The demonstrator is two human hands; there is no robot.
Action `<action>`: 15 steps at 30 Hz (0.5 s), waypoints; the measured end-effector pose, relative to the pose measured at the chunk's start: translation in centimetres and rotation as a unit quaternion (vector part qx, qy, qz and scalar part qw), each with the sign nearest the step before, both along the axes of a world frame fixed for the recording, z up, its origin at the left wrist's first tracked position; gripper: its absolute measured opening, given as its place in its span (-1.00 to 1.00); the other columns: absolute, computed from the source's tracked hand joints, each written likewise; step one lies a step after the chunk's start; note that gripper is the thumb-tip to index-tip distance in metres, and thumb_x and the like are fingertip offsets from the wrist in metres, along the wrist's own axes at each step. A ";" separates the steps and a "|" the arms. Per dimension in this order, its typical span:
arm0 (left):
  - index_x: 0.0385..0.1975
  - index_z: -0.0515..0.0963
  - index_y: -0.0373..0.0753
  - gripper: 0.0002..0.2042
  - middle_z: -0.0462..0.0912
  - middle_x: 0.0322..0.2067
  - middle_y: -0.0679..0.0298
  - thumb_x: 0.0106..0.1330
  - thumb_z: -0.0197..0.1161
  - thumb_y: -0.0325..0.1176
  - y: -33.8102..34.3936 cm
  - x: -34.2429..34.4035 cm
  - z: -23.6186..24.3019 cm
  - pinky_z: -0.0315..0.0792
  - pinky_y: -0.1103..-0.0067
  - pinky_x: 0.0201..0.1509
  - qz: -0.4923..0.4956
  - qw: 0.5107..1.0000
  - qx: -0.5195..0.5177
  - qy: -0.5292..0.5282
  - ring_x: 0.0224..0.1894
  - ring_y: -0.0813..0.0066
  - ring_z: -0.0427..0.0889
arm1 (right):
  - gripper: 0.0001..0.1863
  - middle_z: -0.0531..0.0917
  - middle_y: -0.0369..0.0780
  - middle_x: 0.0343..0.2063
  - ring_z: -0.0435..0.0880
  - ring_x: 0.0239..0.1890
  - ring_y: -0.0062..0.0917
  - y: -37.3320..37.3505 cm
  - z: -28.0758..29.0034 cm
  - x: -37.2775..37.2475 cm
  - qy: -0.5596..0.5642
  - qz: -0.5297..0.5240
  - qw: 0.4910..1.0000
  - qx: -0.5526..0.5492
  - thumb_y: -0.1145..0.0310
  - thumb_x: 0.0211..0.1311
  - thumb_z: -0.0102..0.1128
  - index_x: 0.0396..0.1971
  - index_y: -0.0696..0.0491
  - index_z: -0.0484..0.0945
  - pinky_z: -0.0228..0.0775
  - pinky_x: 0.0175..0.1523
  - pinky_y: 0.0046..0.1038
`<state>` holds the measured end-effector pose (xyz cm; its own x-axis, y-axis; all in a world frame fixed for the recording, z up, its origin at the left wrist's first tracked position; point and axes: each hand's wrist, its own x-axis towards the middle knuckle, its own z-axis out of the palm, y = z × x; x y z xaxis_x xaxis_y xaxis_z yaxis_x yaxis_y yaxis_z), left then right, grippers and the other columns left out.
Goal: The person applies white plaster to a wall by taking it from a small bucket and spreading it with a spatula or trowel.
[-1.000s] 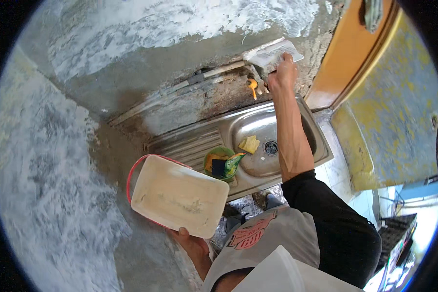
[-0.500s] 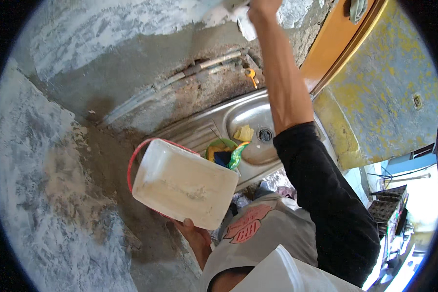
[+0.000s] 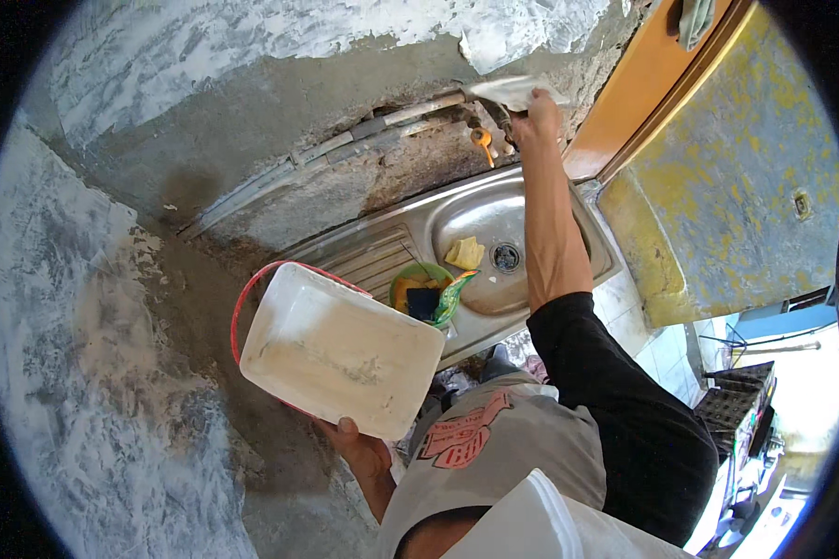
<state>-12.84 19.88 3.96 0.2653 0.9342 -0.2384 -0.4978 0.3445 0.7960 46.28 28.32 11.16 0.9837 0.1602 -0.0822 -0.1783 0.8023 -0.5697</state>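
Right hand (image 3: 538, 121), 1 o'clock of view: fingers pinched on white flat tool (image 3: 508, 91) near orange tap handle (image 3: 481, 137) | Left hand (image 3: 359, 452), 7 o'clock: thumb over rim of white tub (image 3: 340, 349), other fingers hidden, spread unclear | White tub: between 7 and 8 o'clock | Risk: one-edge grip could tip white tub toward green bowl (image 3: 403, 285)

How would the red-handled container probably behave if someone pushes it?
The container is probably stiff: its sides look straight. It seems light, showing only thin residue inside. It may tip, because the left hand holds one edge.
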 end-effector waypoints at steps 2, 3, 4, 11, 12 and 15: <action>0.54 0.12 -0.10 -0.08 0.40 0.37 0.15 0.22 0.47 -0.03 -0.2 0.4 0.7 0.51 0.16 0.34 0.000 0.999 0.032 0.014 0.36 0.13 0.45 | -0.66 0.49 0.05 0.06 0.61 0.06 -0.05 1.7 0.8 1.5 -0.016 -0.021 1.000 0.017 0.47 0.51 -0.13 0.18 0.29 0.27 0.55 0.20 0.23; 0.56 0.01 -0.11 0.05 0.32 0.39 0.08 0.13 0.53 -0.02 -0.2 0.5 1.0 0.47 0.16 0.36 0.005 1.000 0.020 0.013 0.37 0.08 0.39 | -0.68 0.46 0.04 0.02 0.62 -0.03 -0.08 3.0 2.5 0.9 0.012 -0.009 0.999 0.037 0.52 0.46 -0.13 0.13 0.31 0.29 0.56 0.15 0.27; 0.59 -0.09 -0.12 0.17 0.24 0.42 0.01 0.04 0.59 -0.01 -0.4 0.4 1.1 0.42 0.16 0.38 0.017 1.000 0.007 0.014 0.39 0.04 0.34 | -0.69 0.47 0.05 0.02 0.63 -0.09 -0.09 3.9 5.4 -3.1 -0.016 -0.004 1.000 0.023 0.57 0.41 -0.08 0.10 0.33 0.31 0.59 0.04 0.31; 0.59 -0.09 -0.12 0.19 0.24 0.41 0.02 0.03 0.59 0.04 0.5 0.2 -0.7 0.43 0.18 0.36 -0.029 0.999 -0.035 -0.010 0.39 0.06 0.34 | -0.67 0.45 0.15 0.10 0.58 0.13 0.06 5.0 12.0 -2.5 -0.114 -0.010 0.992 -0.054 0.57 0.42 -0.07 0.08 0.46 0.28 0.60 0.12 0.32; 0.59 -0.10 -0.11 0.19 0.24 0.42 0.02 0.04 0.59 0.05 0.4 0.8 0.6 0.40 0.17 0.39 -0.046 0.998 -0.035 0.010 0.40 0.06 0.32 | -0.64 0.42 0.19 0.14 0.53 0.18 0.12 2.6 11.6 0.3 -0.148 0.053 0.987 0.026 0.56 0.45 -0.12 0.13 0.48 0.23 0.54 0.21 0.33; 0.60 -0.12 -0.10 0.19 0.22 0.43 0.03 0.05 0.58 0.04 0.4 -0.2 -1.5 0.34 0.15 0.44 -0.047 0.998 -0.037 0.026 0.43 0.06 0.29 | -0.53 0.37 0.22 0.26 0.44 0.29 0.18 -2.5 10.8 0.9 -0.154 0.093 0.981 0.075 0.52 0.51 -0.21 0.30 0.44 0.11 0.31 0.45 0.29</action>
